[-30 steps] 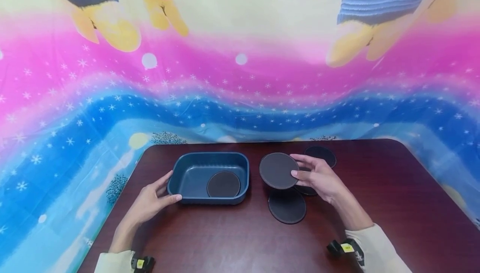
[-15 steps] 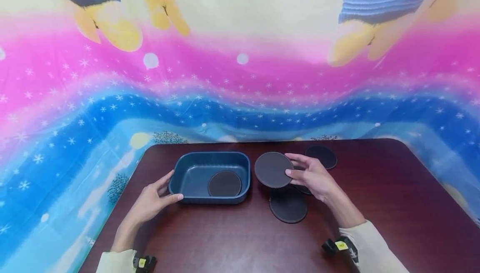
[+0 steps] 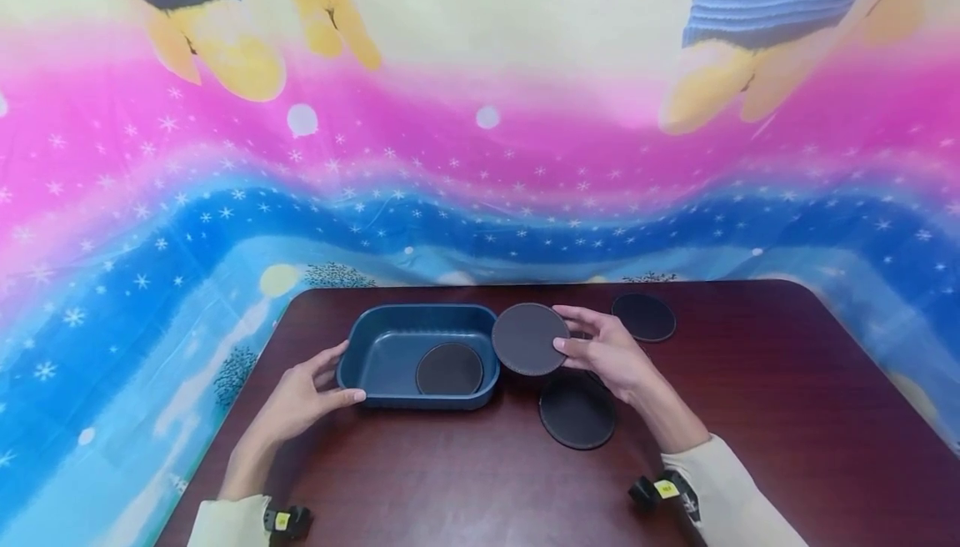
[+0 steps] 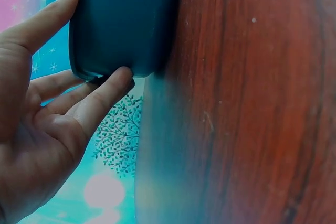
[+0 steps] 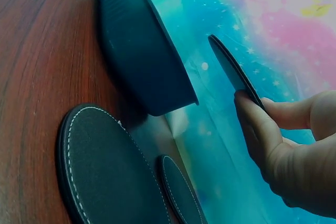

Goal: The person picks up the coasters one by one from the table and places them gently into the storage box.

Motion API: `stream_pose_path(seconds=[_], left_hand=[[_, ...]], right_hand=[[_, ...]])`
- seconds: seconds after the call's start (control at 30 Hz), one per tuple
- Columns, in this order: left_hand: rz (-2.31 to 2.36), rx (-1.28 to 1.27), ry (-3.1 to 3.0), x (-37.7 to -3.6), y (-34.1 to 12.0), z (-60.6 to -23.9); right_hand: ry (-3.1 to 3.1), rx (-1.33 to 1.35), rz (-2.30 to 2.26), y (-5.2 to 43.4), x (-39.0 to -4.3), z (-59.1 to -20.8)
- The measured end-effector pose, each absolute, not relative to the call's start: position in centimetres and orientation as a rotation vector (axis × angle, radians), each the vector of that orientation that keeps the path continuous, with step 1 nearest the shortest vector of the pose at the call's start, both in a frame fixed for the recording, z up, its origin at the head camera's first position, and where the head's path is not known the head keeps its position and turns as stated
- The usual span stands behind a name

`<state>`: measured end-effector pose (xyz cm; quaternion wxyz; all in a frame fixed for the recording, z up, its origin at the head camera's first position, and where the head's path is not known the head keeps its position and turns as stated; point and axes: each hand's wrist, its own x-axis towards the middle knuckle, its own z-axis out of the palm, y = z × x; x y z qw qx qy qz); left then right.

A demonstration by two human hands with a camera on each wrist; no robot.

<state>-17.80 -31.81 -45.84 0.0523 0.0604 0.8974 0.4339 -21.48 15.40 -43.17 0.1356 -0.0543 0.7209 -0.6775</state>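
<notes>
My right hand (image 3: 606, 355) pinches a round dark coaster (image 3: 527, 340) by its right edge, thumb on the near face. The coaster is tilted and overlaps the right rim of a blue-green rectangular container (image 3: 390, 363) in the head view; the right wrist view shows it raised above the table, beside the container (image 5: 147, 51). Inside the container, a second coaster (image 3: 450, 369) lies toward the right. My left hand (image 3: 300, 393) grips the container's near left corner, thumb at the front rim and fingers along the left wall (image 4: 118, 24).
Two more stitched coasters lie on the reddish-brown table (image 3: 450, 480): one (image 3: 577, 414) near my right hand, one (image 3: 645, 316) by the back edge. A printed cloth (image 3: 480, 138) hangs behind the table.
My right hand has carried its coaster leftward, from over the loose coasters to the container's right rim. The left hand and the container stay put.
</notes>
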Motion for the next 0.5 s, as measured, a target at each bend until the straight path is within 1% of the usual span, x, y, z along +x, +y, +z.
stream_pose_path(seconds=[0.5], left_hand=[[1.320, 0.152, 2.717, -17.9, -31.8, -45.8]], right_hand=[[2.001, -0.127, -2.038, 13.3, -22.1, -43.1]])
